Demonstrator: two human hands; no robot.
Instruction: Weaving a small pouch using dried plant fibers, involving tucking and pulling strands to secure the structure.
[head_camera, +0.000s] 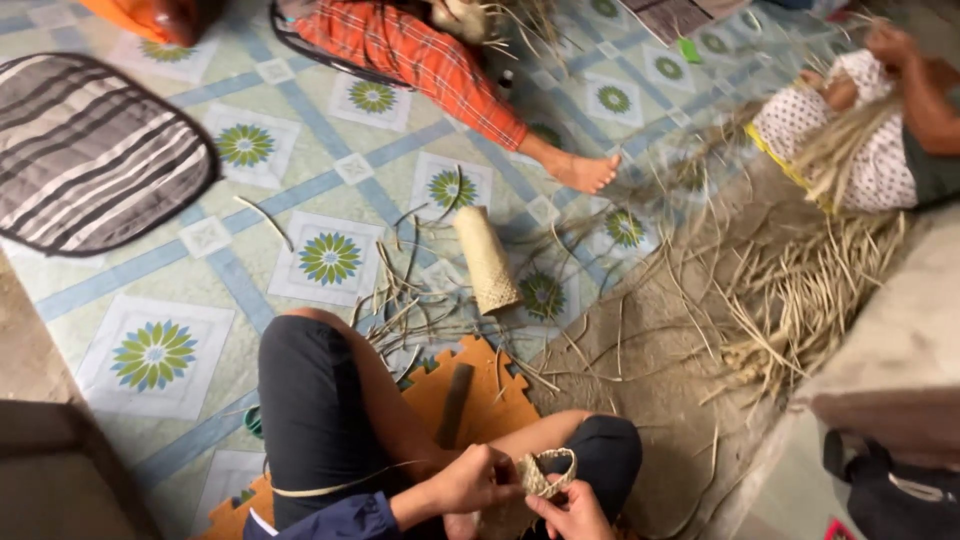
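Woven strip (545, 472) between both hands

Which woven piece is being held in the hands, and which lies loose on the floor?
The small looped woven piece sits between both hands; the taller woven tube lies apart on the tiles.

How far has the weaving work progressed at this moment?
Done: one finished tan woven tube lies on the tiled floor. In hand: the left hand and right hand hold a small half-woven straw piece with an open loop. Left: loose dry straw strips remain unwoven.
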